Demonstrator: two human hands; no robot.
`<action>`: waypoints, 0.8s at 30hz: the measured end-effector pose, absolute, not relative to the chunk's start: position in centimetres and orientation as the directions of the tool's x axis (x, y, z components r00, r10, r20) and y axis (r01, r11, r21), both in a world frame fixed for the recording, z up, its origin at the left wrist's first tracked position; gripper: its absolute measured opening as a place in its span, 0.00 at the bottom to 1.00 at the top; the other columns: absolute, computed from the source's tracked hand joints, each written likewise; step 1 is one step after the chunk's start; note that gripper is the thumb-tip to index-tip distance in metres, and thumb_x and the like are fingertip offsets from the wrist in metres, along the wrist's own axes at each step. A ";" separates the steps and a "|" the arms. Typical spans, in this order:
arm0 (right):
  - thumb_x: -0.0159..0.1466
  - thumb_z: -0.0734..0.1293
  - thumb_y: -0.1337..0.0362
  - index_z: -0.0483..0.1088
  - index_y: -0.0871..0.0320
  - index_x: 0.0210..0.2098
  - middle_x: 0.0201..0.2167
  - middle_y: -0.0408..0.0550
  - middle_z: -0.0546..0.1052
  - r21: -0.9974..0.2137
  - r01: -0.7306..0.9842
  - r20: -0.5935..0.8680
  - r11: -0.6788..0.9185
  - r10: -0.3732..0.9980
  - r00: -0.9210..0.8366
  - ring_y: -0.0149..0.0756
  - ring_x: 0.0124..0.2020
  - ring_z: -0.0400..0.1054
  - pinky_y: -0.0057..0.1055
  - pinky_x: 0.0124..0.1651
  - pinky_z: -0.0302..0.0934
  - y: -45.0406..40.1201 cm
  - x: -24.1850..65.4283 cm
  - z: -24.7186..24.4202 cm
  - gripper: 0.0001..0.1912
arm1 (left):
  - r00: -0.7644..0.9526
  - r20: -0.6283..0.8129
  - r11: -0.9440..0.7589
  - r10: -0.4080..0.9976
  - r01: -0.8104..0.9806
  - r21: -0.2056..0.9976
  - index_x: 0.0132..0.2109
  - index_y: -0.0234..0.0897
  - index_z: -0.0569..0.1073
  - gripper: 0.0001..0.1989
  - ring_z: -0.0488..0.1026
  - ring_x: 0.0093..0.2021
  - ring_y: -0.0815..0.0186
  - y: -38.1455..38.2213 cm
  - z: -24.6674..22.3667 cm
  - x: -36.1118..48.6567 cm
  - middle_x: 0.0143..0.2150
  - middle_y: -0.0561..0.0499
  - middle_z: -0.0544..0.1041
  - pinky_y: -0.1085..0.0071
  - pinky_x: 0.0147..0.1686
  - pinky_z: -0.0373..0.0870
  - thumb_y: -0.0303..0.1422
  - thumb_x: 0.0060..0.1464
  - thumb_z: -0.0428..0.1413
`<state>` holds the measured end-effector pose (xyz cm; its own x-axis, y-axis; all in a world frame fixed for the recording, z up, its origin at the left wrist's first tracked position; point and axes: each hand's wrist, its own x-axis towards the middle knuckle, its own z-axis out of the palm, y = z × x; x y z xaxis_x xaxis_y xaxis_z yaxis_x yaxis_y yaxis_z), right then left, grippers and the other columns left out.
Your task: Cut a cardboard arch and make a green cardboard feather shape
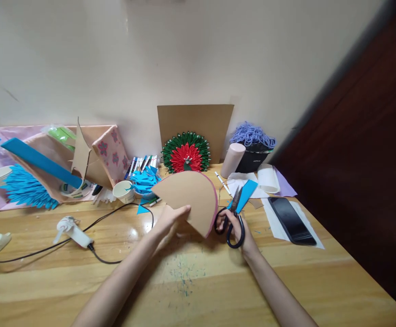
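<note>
Yr L hand (174, 217): pinching tan fan-shaped purple-edged cardboard (193, 193), held above pale wood table (225, 290). Yr R hand (246, 237): gripping black-handled metal scissors (235, 204); careless snip could nick adj. blue paper strip (248, 193).

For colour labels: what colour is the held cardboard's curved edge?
The cardboard has a purplish-pink curved edge, best seen in the head view.

Indoor craft corner, wooden table (245, 290), markers (146, 162), glue gun (78, 235), scissors (234, 209)
</note>
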<state>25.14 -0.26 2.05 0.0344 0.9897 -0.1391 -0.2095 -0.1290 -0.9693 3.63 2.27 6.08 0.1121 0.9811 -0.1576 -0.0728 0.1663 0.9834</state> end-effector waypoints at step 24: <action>0.45 0.74 0.56 0.64 0.58 0.25 0.18 0.41 0.71 -0.947 -0.322 -0.124 -0.003 0.927 0.355 0.34 0.21 0.70 0.30 0.27 0.67 0.5 24.9 1.4 0.17 | 0.266 -0.166 0.241 0.950 -0.279 0.930 0.58 0.37 0.62 0.35 0.63 0.58 0.56 1.6 6.0 6.3 0.58 0.42 0.68 0.59 0.56 0.60 0.38 0.43 0.63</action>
<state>24.90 0.46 1.38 0.3549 0.9267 -0.1237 -0.3224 -0.0028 -0.9466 6.31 1.62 6.03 0.2659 0.9496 -0.1661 -0.2793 0.2408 0.9295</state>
